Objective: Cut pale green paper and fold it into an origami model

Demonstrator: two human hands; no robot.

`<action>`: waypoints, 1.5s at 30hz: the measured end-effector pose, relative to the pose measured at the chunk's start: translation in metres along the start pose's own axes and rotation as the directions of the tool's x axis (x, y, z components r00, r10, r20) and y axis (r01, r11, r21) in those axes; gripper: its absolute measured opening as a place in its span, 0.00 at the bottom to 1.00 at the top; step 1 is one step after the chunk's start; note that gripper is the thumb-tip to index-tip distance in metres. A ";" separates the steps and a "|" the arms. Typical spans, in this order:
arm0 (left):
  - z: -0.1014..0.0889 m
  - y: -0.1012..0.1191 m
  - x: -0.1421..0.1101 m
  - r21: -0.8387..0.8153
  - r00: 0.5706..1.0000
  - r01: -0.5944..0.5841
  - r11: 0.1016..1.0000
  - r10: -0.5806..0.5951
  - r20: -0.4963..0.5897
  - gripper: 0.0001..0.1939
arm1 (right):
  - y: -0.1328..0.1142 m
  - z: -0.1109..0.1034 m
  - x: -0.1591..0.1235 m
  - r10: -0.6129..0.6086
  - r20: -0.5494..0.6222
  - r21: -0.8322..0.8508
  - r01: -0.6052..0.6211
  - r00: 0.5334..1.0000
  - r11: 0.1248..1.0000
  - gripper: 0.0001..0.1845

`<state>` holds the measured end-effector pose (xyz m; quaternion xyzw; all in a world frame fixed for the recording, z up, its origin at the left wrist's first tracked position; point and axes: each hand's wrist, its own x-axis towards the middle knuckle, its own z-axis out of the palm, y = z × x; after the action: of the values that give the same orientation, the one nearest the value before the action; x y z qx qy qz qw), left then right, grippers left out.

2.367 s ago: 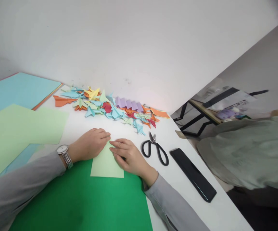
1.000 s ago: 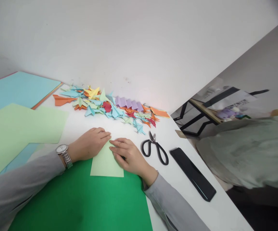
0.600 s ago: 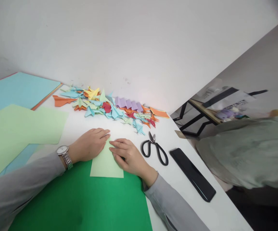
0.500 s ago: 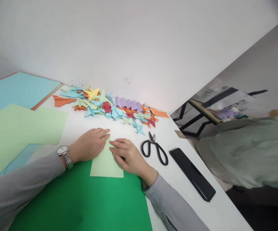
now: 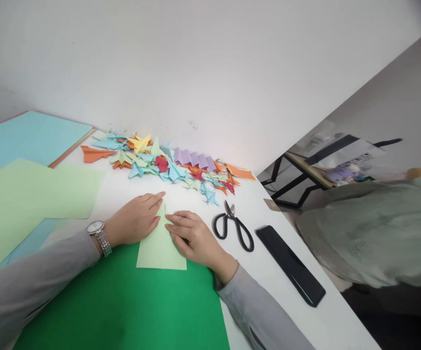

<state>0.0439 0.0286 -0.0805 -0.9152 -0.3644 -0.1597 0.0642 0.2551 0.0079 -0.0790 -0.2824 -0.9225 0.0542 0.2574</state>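
Note:
A light green sheet of paper (image 5: 161, 253) narrows toward its far end, where a thin line runs down from the tip. It lies on a large green sheet (image 5: 133, 301). My left hand (image 5: 135, 218), with a watch (image 5: 99, 233) at the wrist, rests on the paper's left side, fingers stretched out. On the right side, my right hand (image 5: 192, 236) touches the paper with extended, slightly bent fingers; a gap shows between thumb and fingers. The spot under both palms is hidden. Black-handled scissors (image 5: 236, 226) lie right of my right hand.
Many folded paper pieces (image 5: 159, 163) lie along the wall. Larger green paper (image 5: 24, 199) and a blue stack (image 5: 39, 138) are at left. A black flat object (image 5: 290, 265) lies near the table's right edge. Beyond it is a person in a greenish top (image 5: 385, 233).
My left hand's fingertips have drawn back slightly from the paper's far tip, baring the line there. My right hand stays nearly in place.

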 end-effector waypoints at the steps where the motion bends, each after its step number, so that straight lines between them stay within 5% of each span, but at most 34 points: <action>1: 0.000 0.000 0.000 -0.001 1.000 0.001 1.000 -0.001 0.001 0.20 | 0.000 0.000 0.000 0.000 0.001 0.000 0.000 1.000 1.000 0.14; 34: -0.008 0.001 0.006 0.060 0.981 -0.173 0.983 0.166 0.098 0.17 | -0.001 -0.001 0.000 0.005 0.038 -0.020 -0.004 0.999 1.000 0.15; 45: -0.013 0.005 0.005 -0.011 0.994 -0.078 0.997 0.078 0.081 0.15 | -0.001 -0.003 0.001 0.018 0.054 -0.011 -0.017 0.998 1.000 0.14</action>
<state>0.0481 0.0251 -0.0665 -0.9347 -0.3301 -0.1211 0.0520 0.2551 0.0078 -0.0761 -0.2902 -0.9269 0.0591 0.2304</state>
